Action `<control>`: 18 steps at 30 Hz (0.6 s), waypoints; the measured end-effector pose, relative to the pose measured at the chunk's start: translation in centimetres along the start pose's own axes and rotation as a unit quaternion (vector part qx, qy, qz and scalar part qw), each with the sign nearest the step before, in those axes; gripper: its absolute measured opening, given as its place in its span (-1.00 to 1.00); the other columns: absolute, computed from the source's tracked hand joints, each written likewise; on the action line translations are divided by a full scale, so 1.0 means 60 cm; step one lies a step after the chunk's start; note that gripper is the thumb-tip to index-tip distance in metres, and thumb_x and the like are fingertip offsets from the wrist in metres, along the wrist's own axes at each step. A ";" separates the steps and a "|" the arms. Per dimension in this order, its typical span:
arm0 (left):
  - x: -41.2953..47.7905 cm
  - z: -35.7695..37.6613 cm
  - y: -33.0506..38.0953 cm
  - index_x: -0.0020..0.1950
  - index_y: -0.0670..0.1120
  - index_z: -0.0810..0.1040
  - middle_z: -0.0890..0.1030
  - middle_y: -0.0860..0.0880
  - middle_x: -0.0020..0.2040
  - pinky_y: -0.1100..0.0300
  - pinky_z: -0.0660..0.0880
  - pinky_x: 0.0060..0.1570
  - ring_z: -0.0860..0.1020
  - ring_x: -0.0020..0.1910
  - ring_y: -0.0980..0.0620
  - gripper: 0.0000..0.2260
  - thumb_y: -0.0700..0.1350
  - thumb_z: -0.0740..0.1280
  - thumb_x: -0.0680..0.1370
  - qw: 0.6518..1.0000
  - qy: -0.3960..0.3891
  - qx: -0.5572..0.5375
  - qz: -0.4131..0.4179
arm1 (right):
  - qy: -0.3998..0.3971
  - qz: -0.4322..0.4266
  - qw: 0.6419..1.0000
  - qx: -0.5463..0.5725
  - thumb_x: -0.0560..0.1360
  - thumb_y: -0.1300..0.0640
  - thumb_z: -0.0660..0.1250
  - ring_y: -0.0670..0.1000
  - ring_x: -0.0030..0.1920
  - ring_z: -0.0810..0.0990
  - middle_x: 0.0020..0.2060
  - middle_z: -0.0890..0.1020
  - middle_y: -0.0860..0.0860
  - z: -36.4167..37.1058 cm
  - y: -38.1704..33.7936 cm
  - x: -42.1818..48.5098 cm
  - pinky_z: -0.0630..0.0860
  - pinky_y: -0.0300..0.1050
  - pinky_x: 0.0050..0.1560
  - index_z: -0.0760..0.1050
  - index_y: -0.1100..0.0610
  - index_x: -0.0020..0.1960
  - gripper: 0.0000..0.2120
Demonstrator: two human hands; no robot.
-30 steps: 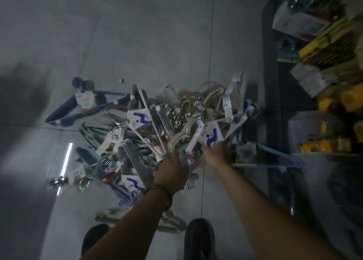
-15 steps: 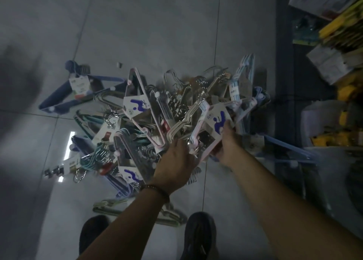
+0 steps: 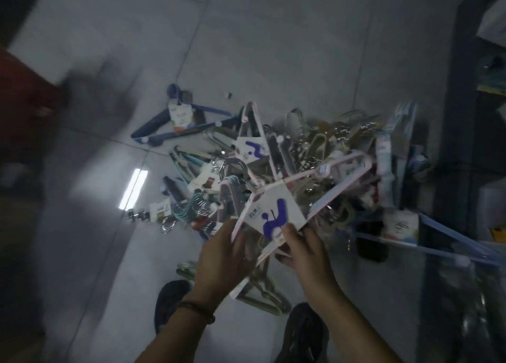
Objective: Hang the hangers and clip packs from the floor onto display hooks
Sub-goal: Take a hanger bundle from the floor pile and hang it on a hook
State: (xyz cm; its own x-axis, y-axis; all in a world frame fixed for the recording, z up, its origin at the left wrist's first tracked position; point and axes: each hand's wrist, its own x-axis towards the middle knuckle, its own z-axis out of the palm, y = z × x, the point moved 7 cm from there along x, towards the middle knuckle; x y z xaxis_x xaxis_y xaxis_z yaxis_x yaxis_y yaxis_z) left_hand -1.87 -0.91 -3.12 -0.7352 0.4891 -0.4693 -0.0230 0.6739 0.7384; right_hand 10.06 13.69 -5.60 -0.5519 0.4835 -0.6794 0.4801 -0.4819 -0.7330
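A bundle of pink hangers (image 3: 341,168) with a white card label bearing a blue mark (image 3: 273,209) is lifted above the heap, its metal hook (image 3: 232,166) pointing up-left. My left hand (image 3: 224,256) grips the bundle's lower left arm. My right hand (image 3: 304,249) pinches the lower edge of the card label. Below lies a heap of hanger packs and clip packs (image 3: 301,149) on the grey tiled floor (image 3: 246,47). A dark blue hanger pack (image 3: 178,124) lies apart at the heap's left.
My two dark shoes (image 3: 171,299) stand just before the heap. Olive hangers (image 3: 262,294) lie between them. A light blue hanger pack (image 3: 427,239) leans at the right against a dark shelf base (image 3: 465,88). A red blurred thing (image 3: 24,94) is at far left.
Both hands have raised the pink hanger bundle clear of the heap and turned it, so its label now faces me. The camera has swung left, away from the shelves.
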 end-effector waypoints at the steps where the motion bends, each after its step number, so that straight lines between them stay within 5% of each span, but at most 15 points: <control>1: -0.003 -0.024 -0.026 0.35 0.08 0.55 0.72 0.04 0.16 -0.12 0.70 -0.05 0.72 0.01 -0.05 -0.60 0.24 0.24 0.60 1.000 0.002 0.024 -0.011 | 0.014 -0.027 0.998 -0.050 0.64 -0.02 0.37 -0.14 0.08 0.72 0.09 0.73 -0.18 0.010 -0.001 -0.006 0.68 -0.16 0.01 0.53 -0.05 0.34 -0.72; 3: -0.007 -0.067 -0.083 0.39 0.14 0.53 0.70 0.08 0.18 -0.07 0.72 -0.04 0.72 0.04 -0.03 -0.68 0.13 0.31 0.64 0.997 -0.008 0.071 -0.035 | 0.096 -0.081 0.983 -0.133 0.59 -0.06 0.44 -0.28 -0.05 0.67 -0.03 0.69 -0.32 0.012 -0.012 -0.012 0.57 -0.41 -0.20 0.51 -0.07 0.21 -0.76; 5: -0.017 -0.100 -0.147 0.31 0.15 0.58 0.70 0.10 0.17 0.01 0.72 -0.07 0.70 -0.01 0.03 -0.74 0.12 0.26 0.66 0.995 -0.006 0.062 -0.074 | 0.138 -0.103 0.968 -0.182 0.59 -0.06 0.42 -0.29 -0.13 0.65 -0.09 0.67 -0.29 0.017 -0.020 0.000 0.52 -0.43 -0.28 0.49 -0.09 0.10 -0.84; 8: -0.046 -0.133 -0.244 0.14 0.06 0.63 0.70 -0.01 0.15 -0.01 0.70 -0.05 0.69 -0.06 0.00 -0.77 0.01 0.17 0.76 0.983 0.044 -0.020 -0.179 | 0.037 -0.043 0.941 -0.333 0.63 0.00 0.36 -0.16 -0.24 0.64 -0.20 0.67 -0.10 0.067 0.020 0.051 0.58 -0.24 -0.26 0.53 -0.04 -0.02 -0.93; 10: -0.064 -0.141 -0.302 0.11 0.03 0.63 0.71 -0.06 0.14 -0.17 0.68 0.06 0.69 -0.02 -0.11 -0.74 -0.02 0.14 0.78 0.966 0.085 -0.065 -0.236 | -0.032 0.022 0.905 -0.423 0.62 0.02 0.38 -0.14 -0.28 0.61 -0.24 0.66 -0.09 0.106 0.072 0.090 0.54 -0.34 -0.31 0.55 -0.02 -0.06 -0.91; 13: -0.076 -0.148 -0.373 0.02 0.04 0.61 0.74 -0.11 0.04 -0.16 0.66 0.08 0.69 -0.04 -0.15 -0.70 0.03 0.13 0.78 0.943 0.150 -0.095 -0.280 | -0.053 0.049 0.907 -0.416 0.59 0.11 0.45 0.02 -0.12 0.67 -0.11 0.69 -0.03 0.164 0.139 0.154 0.64 -0.14 -0.12 0.58 0.10 0.10 -0.88; 16: -0.078 -0.130 -0.433 0.02 0.03 0.62 0.75 -0.10 -0.02 -0.11 0.66 0.05 0.70 -0.05 -0.13 -0.65 0.12 0.11 0.78 0.929 0.181 -0.122 -0.300 | 0.012 0.017 0.907 -0.420 0.57 0.11 0.49 0.04 -0.03 0.61 -0.10 0.58 -0.07 0.200 0.171 0.220 0.35 -0.33 -0.34 0.51 0.12 0.19 -0.74; 18: -0.076 -0.107 -0.464 0.07 0.03 0.65 0.77 -0.05 -0.03 0.06 0.66 -0.10 0.72 -0.10 -0.03 -0.61 0.18 0.10 0.76 0.918 0.180 -0.154 -0.319 | 0.028 0.040 0.908 -0.415 0.56 0.04 0.51 0.04 -0.03 0.58 -0.06 0.57 -0.02 0.215 0.203 0.252 0.38 -0.30 -0.26 0.50 0.15 0.25 -0.64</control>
State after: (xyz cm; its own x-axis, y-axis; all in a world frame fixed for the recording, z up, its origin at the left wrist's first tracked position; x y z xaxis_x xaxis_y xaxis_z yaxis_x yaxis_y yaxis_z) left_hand -2.21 -25.45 -18.47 -0.6806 -0.2020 -0.7042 -0.6761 0.5433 0.4976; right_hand -1.25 5.70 -24.38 -0.4678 0.5191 -0.7153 0.8791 0.1892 -0.4376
